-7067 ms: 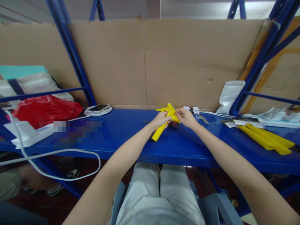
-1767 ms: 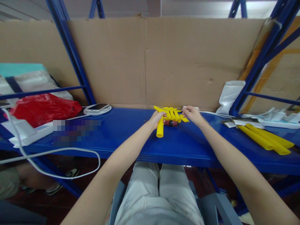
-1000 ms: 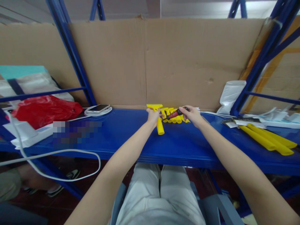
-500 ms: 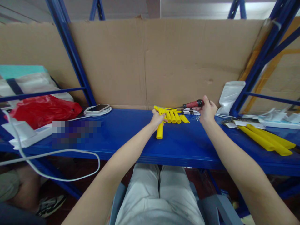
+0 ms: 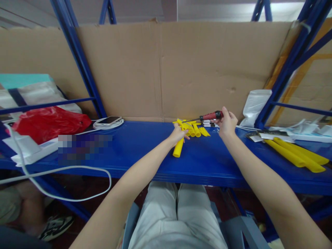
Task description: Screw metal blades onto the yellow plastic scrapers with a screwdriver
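My left hand (image 5: 178,133) is closed around a yellow tube (image 5: 177,150), whose wide round end sticks out below the fingers toward me. In my right hand (image 5: 227,121) is a screwdriver (image 5: 209,116) with a red and black handle, held almost level. Its thin shaft points left, and the tip reaches the upper end of the tube; whether it touches is too small to tell. Several more yellow tubes (image 5: 196,131) lie side by side just right of my left hand. Small yellow pointed pieces (image 5: 204,131) and white-and-black parts (image 5: 209,123) lie near the screwdriver.
On the blue shelf (image 5: 145,148), a phone (image 5: 110,120) rests on a coiled white cable at left, beside a red plastic bag (image 5: 52,122). Long yellow pieces (image 5: 293,155) lie at right. Cardboard (image 5: 124,69) stands behind. Another person's shoe (image 5: 57,226) shows at lower left.
My left hand has shifted slightly right and nearer me, and the tube in it is more tilted. The screwdriver in my right hand has moved a little left.
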Tool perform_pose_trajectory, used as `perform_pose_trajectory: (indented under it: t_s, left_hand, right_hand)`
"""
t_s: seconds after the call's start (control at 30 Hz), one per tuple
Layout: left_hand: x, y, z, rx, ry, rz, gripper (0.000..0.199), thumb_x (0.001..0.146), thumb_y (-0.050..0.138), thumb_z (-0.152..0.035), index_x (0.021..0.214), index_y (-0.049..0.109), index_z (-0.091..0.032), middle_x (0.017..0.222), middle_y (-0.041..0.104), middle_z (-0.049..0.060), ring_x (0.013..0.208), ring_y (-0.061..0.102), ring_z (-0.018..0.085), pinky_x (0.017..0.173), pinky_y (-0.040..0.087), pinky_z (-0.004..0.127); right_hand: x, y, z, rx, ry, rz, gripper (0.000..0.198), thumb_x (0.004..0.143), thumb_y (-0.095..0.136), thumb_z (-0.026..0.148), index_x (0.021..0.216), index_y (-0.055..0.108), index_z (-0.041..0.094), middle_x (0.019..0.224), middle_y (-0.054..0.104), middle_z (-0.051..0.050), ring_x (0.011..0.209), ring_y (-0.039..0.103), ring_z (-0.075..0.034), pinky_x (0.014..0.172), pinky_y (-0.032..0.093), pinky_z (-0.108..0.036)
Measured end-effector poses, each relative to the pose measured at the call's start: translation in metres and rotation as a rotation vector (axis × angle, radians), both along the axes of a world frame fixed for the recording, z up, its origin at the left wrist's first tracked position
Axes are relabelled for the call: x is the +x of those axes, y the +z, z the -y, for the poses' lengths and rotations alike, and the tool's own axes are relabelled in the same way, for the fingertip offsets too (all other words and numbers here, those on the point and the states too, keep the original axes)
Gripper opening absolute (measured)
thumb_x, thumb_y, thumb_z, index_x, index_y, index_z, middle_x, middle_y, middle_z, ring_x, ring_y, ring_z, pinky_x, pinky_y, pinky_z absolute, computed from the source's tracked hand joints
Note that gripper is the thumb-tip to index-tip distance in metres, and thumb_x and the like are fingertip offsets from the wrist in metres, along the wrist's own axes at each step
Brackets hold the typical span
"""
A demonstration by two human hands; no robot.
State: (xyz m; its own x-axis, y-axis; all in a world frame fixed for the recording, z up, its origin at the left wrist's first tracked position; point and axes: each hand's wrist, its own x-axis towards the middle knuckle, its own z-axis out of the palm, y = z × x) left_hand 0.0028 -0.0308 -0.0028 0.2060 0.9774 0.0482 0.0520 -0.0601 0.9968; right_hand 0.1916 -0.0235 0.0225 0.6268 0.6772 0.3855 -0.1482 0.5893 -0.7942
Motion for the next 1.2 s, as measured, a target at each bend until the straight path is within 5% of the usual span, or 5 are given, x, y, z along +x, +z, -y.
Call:
perform_pose_trajectory:
  t_s: [0.43, 0.8, 1.2]
  left_hand:
    - [-0.001, -0.005, -0.007, 0.028, 0.005, -0.019, 0.032, 0.092, 0.049, -0.007, 0.11, 0.027, -0.022, 0.105, 0.058, 0.003, 0.044, 0.056, 0.003, 0.036, 0.037, 0.017]
    - [-0.002, -0.009, -0.013, 0.066, 0.011, -0.034, 0.035, 0.091, 0.05, -0.008, 0.112, 0.026, -0.022, 0.099, 0.058, 0.002, 0.046, 0.056, 0.004, 0.041, 0.045, 0.017]
    - [-0.009, -0.018, -0.029, 0.213, 0.05, -0.113, 0.039, 0.087, 0.052, -0.008, 0.112, 0.025, -0.022, 0.095, 0.058, 0.002, 0.054, 0.061, 0.008, 0.051, 0.055, 0.024]
  right_hand:
    - [-0.001, -0.004, -0.006, 0.055, 0.019, -0.044, 0.045, 0.065, 0.076, 0.054, 0.069, 0.043, 0.023, 0.049, 0.042, 0.011, 0.038, 0.046, -0.009, 0.045, 0.055, -0.028]
    - [0.003, -0.01, -0.012, 0.09, -0.007, 0.048, 0.047, 0.064, 0.075, 0.059, 0.069, 0.045, 0.023, 0.055, 0.049, 0.008, 0.045, 0.053, -0.011, 0.043, 0.052, -0.028]
    - [0.007, -0.002, 0.004, 0.137, -0.119, 0.558, 0.042, 0.078, 0.06, 0.063, 0.088, 0.056, 0.022, 0.065, 0.052, 0.003, 0.051, 0.05, -0.013, 0.051, 0.046, -0.03]
